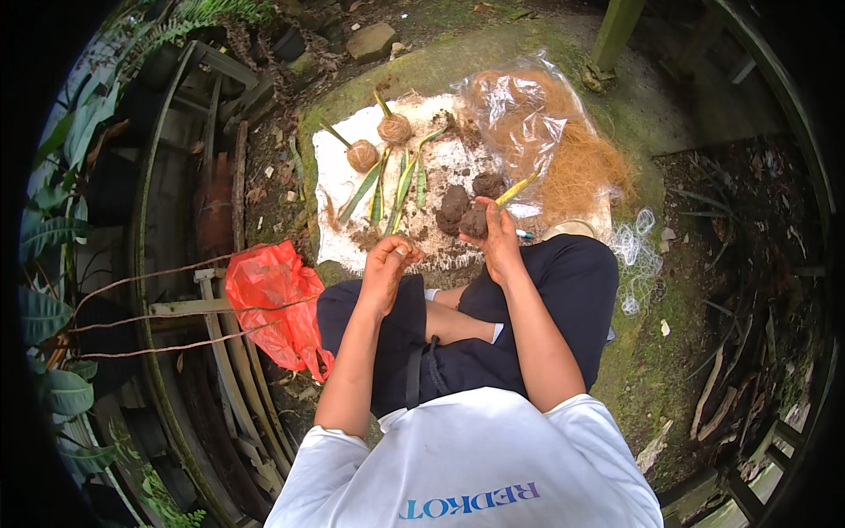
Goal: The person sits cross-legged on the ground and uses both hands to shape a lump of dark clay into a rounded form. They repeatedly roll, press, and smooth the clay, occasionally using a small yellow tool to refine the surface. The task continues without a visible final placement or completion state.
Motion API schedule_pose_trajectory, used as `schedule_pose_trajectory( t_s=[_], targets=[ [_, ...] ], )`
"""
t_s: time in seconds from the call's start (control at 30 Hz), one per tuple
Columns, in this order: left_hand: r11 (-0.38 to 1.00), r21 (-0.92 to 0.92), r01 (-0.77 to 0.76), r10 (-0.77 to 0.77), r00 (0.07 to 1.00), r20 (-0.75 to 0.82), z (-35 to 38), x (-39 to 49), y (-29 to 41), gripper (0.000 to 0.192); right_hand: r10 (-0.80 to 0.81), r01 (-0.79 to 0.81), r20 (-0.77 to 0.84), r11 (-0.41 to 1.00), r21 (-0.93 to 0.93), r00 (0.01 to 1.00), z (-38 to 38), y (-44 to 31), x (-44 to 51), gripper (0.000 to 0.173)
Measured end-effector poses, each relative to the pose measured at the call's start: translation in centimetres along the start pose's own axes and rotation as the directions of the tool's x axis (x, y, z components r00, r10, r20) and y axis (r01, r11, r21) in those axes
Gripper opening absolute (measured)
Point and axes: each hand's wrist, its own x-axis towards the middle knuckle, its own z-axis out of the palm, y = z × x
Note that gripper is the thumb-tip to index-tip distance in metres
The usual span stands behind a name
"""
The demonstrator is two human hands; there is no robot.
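My right hand [500, 241] holds a dark ball of soil [474, 223], out of which a yellow-green snake plant leaf [519, 189] points up and right. My left hand [391, 263] is raised over the near edge of a white woven sack [337, 198], its fingers curled together; whether something small is between them cannot be told. Two more dark soil lumps [455, 202] [488, 183] lie just beyond my right hand. Several loose snake plant leaves [404, 188] lie on the sack. Behind them sit two fibre-wrapped balls [362, 156] [394, 128], each with a leaf.
A clear plastic bag [521, 112] of brown coconut fibre [587, 168] lies at the sack's far right. Tangled white string [637, 254] is on the mossy ground at right. A red plastic bag [270, 297] lies by my left knee, near wooden slats. A round pale lid or dish [571, 228] touches my right knee.
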Motion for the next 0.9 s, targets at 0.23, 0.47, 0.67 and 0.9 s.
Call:
schedule_pose_trajectory(
  t_s=[0.23, 0.47, 0.67, 0.9],
  targets=[
    [0.880, 0.466, -0.090, 0.172, 0.976, -0.136, -0.4, 1.3, 0.2, 0.024, 0.123, -0.123, 0.027, 0.992, -0.023, 0.992, 0.5, 1.2, -0.8, 0.046],
    [0.546, 0.797, -0.257, 0.372, 0.927, 0.044, 0.2, 1.6, -0.6, 0.021, 0.182, -0.183, 0.029, 0.981, 0.059, 0.983, 0.1, 0.3, -1.3, 0.029],
    [0.622, 0.775, -0.112, 0.253, 0.965, -0.064, 0.1, 0.6, -0.4, 0.022, 0.171, -0.176, 0.090, 0.982, 0.060, 0.981, 1.3, -0.3, -2.0, 0.038],
    [0.603, 0.786, -0.136, 0.292, 0.955, -0.059, -0.7, 0.7, -1.3, 0.024, 0.234, -0.234, 0.049, 0.972, -0.010, 0.971, 1.3, -0.3, -2.0, 0.027]
  ],
)
